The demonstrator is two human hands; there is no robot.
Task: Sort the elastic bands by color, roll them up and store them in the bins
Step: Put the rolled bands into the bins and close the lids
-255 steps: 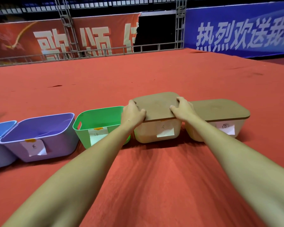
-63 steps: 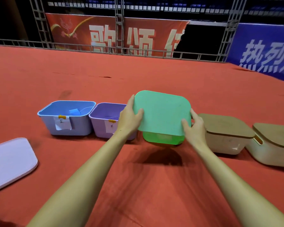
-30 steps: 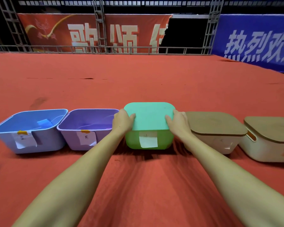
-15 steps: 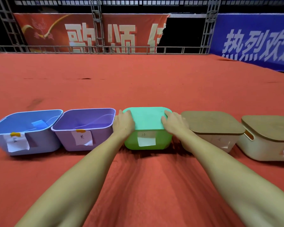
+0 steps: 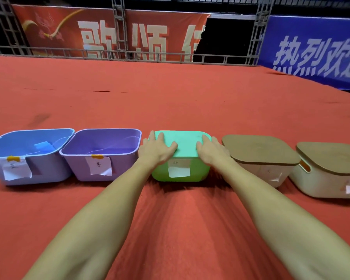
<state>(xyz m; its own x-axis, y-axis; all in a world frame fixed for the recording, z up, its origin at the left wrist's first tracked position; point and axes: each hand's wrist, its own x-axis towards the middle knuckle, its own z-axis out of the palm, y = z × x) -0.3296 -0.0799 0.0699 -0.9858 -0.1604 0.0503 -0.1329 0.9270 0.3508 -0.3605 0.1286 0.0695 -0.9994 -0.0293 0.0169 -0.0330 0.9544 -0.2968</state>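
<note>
5 bins stand in 1 row on the red carpet (image 5: pixel 170 98), from left to right. The blue bin (image 5: pixel 38 174) is at the far left with no lid, and a small blue piece (image 5: pixel 43 146) lies inside it. Just beside it, on the right, stands the purple bin (image 5: pixel 121 168), also without a lid. In the middle is the green bin (image 5: pixel 198 172), and the green lid (image 5: pixel 187 143) lies flat on top of it. The left hand (image 5: pixel 157 149) presses on the left part of this lid with flat, spread fingers, and the right hand (image 5: pixel 209 151) presses on the right part in the same way. To the right stand 2 cream bins (image 5: pixel 257 170), each under a brown lid (image 5: pixel 259 148). Every bin has a white paper label (image 5: pixel 179 168) on its near wall. I cannot see any elastic band clearly. Far behind, a red banner (image 5: pixel 109 33) and a blue banner (image 5: pixel 315 51) hang.
</note>
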